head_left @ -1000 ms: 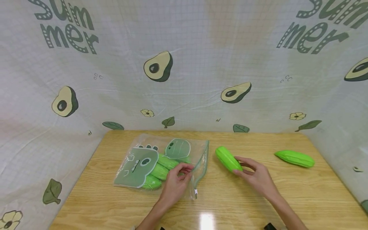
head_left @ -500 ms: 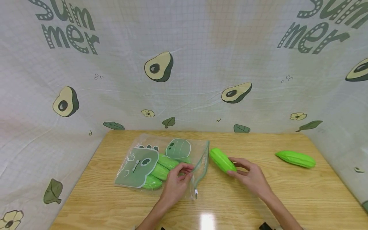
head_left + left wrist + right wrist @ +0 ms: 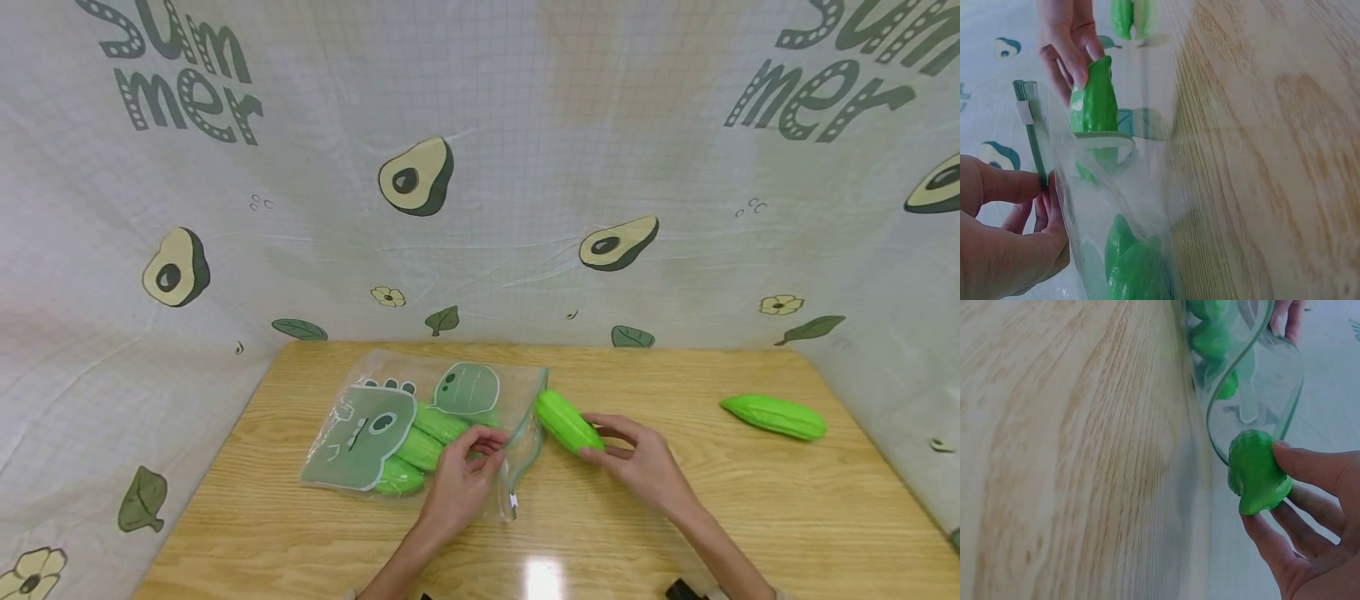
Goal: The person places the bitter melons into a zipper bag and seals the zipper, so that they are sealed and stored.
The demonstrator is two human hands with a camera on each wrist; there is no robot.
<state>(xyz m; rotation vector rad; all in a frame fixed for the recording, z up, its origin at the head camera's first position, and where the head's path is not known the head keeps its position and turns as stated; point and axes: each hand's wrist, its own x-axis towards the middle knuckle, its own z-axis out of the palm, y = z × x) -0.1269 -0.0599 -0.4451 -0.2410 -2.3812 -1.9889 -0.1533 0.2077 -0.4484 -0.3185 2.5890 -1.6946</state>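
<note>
A clear slider bag [image 3: 352, 458] with a green dinosaur print lies on the table, its mouth toward the right. Several bright green, ridged cucumbers [image 3: 420, 450] show inside it. My left hand [image 3: 461, 479] pinches the bag's near edge by the mouth; in the left wrist view the white slider [image 3: 1024, 112] sits just beyond those fingers. My right hand [image 3: 637, 462] grips another cucumber [image 3: 566, 423] by its near end, thumb on one side and fingers on the other. Its far end is at the mouth, where the rim [image 3: 1210, 425] bows open in the right wrist view.
One more green cucumber [image 3: 774, 417] lies at the right of the wooden table [image 3: 750, 500]. A pale cloth [image 3: 510, 167] printed with avocados and leaves hangs behind the table and along both sides.
My right hand has moved left with the cucumber, bringing its far end from beside the bag to the bag's mouth. My left hand has kept its hold on the bag.
</note>
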